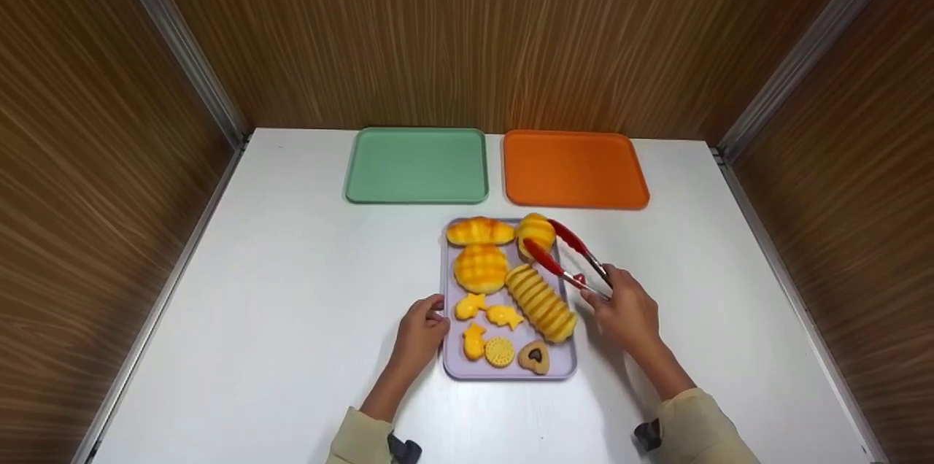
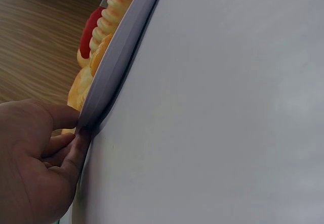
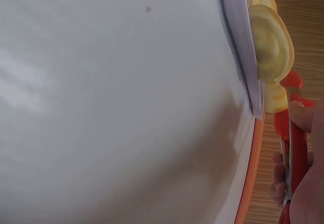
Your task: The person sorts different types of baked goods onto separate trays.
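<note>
A lavender tray (image 1: pixel 563 362) carries toy breads and biscuits. My left hand (image 1: pixel 422 333) pinches its left rim between thumb and fingers, as the left wrist view shows. My right hand (image 1: pixel 629 309) holds red-tipped tongs (image 1: pixel 541 257), their tips spread on either side of a small striped bun (image 1: pixel 535 226) at the tray's far right corner. Contact with the bun cannot be made out. Beside it lie a long bread (image 1: pixel 480 232) and a round scored bun (image 1: pixel 481 269). A ridged long roll (image 1: pixel 541 303) lies aslant below the tongs.
Nearer the front of the tray are several fish-shaped biscuits (image 1: pixel 503 316), a round cracker (image 1: pixel 500 352) and a heart-shaped cookie (image 1: pixel 534 357). Behind it sit a green tray (image 1: pixel 417 165) and an orange tray (image 1: pixel 575 168). Wood-grain walls (image 1: pixel 467 33) enclose the white table (image 1: pixel 292 267).
</note>
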Action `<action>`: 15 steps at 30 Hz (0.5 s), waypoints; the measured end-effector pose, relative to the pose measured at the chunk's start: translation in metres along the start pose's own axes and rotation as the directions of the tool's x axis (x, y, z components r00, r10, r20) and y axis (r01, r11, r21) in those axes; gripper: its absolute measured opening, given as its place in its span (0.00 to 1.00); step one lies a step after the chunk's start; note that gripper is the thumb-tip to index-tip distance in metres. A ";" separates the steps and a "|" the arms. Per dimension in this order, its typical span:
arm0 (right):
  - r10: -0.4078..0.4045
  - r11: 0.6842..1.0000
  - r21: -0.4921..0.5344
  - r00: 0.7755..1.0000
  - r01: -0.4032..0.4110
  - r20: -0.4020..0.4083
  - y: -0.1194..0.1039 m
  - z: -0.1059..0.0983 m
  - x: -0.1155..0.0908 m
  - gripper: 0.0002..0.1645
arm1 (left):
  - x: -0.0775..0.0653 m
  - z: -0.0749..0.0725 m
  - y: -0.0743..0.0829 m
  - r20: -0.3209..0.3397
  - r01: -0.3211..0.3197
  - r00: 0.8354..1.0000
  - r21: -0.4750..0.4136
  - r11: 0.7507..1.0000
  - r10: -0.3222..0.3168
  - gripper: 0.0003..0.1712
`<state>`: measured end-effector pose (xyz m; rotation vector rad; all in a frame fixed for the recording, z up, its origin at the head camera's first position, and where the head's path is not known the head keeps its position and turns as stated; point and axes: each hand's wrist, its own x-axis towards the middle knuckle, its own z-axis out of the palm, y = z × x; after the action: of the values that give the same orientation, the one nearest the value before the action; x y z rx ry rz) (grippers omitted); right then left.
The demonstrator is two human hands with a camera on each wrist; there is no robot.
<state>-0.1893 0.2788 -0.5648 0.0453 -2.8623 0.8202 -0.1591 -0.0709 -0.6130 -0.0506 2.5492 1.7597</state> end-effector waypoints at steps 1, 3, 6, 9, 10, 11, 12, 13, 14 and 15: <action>0.008 1.000 0.010 1.000 -0.008 0.002 -0.001 -0.001 0.001 0.36 | 0.000 0.000 0.000 -0.001 0.002 1.000 0.002 1.000 -0.002 0.23; 0.026 0.999 0.027 1.000 -0.026 0.010 -0.002 -0.002 0.002 0.36 | 0.000 0.000 0.000 -0.006 -0.002 1.000 0.006 1.000 0.002 0.23; 0.047 0.998 0.042 0.999 -0.048 0.027 -0.004 -0.004 0.005 0.37 | 0.000 0.000 0.001 -0.008 0.001 1.000 0.007 1.000 -0.001 0.23; 0.051 0.998 0.046 0.998 -0.052 0.024 -0.007 -0.004 0.008 0.37 | 0.000 0.000 0.001 -0.005 -0.008 1.000 0.016 1.000 0.008 0.23; 0.047 0.998 0.047 0.999 -0.048 0.020 -0.009 -0.004 0.009 0.37 | 0.000 0.000 0.001 -0.004 -0.004 1.000 0.014 1.000 0.004 0.23; 0.039 0.998 0.045 0.999 -0.040 0.010 -0.010 -0.004 0.010 0.37 | 0.000 0.001 0.001 -0.006 -0.011 1.000 0.016 1.000 0.011 0.23; 0.031 0.999 0.041 1.000 -0.031 0.001 -0.012 -0.004 0.012 0.36 | 0.000 0.001 0.001 -0.009 -0.018 1.000 0.015 1.000 0.019 0.23; 0.022 0.999 0.036 1.000 -0.022 -0.008 -0.013 -0.003 0.014 0.36 | -0.001 0.001 0.001 -0.014 -0.030 0.999 0.015 0.999 0.031 0.23; 0.013 0.999 0.034 1.000 -0.013 -0.016 -0.015 -0.003 0.017 0.36 | -0.001 0.001 0.000 -0.020 -0.045 0.999 0.015 0.999 0.045 0.23; 0.006 0.999 0.033 1.000 -0.005 -0.021 -0.017 -0.003 0.019 0.36 | -0.001 0.001 0.000 -0.023 -0.057 0.998 0.014 0.998 0.057 0.23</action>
<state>-0.2064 0.2661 -0.5499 0.0329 -2.8310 0.8637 -0.1581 -0.0701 -0.6133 0.0023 2.6043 1.7715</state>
